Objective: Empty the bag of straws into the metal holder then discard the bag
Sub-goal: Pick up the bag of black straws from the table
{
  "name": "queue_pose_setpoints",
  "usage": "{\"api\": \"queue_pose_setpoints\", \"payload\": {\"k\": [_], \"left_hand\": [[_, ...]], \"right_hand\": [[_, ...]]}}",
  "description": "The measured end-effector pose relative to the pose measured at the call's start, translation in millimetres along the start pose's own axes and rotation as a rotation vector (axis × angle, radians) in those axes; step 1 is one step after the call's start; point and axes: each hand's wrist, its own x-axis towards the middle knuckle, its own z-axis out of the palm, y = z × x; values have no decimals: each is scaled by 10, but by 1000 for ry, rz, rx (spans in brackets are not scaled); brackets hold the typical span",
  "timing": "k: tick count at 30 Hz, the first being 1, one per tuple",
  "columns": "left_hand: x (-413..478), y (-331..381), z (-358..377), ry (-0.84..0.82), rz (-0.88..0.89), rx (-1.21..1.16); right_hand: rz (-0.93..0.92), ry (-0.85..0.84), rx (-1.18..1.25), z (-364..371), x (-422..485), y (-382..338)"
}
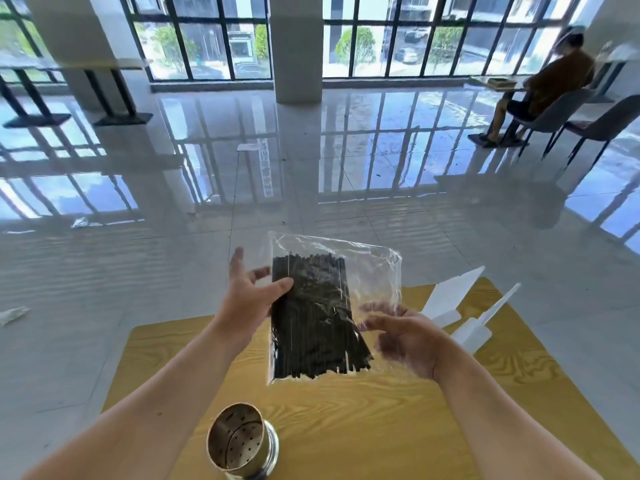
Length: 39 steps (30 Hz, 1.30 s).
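A clear plastic bag (374, 271) full of black straws (311, 323) is held up above the wooden table (381, 427). My left hand (247, 296) grips the bag's left side, thumb pressed on the straws. My right hand (401, 337) holds the bag's right side, fingers behind the clear film. The metal holder (239, 441), a perforated steel cylinder, stands on the table near me, below my left forearm, and holds nothing.
Two white plastic pieces (450, 299) lie on the table's far right. Scraps of paper (249, 147) lie on the glossy floor. A person sits on a chair (554, 112) at the far right by the windows. Table bases (121, 117) stand far left.
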Motion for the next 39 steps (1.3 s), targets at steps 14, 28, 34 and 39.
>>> {"api": "queue_pose_setpoints", "payload": {"k": [14, 28, 34, 39], "left_hand": [[-101, 262, -107, -63, 508, 941], [-20, 646, -204, 245, 597, 1198], [85, 948, -388, 391, 498, 1144], [65, 1178, -497, 373, 247, 686]], "right_hand": [[-37, 3, 51, 257, 7, -290], [-28, -55, -103, 326, 23, -337], [-8, 31, -283, 297, -12, -388], [33, -23, -322, 225, -38, -407]]}}
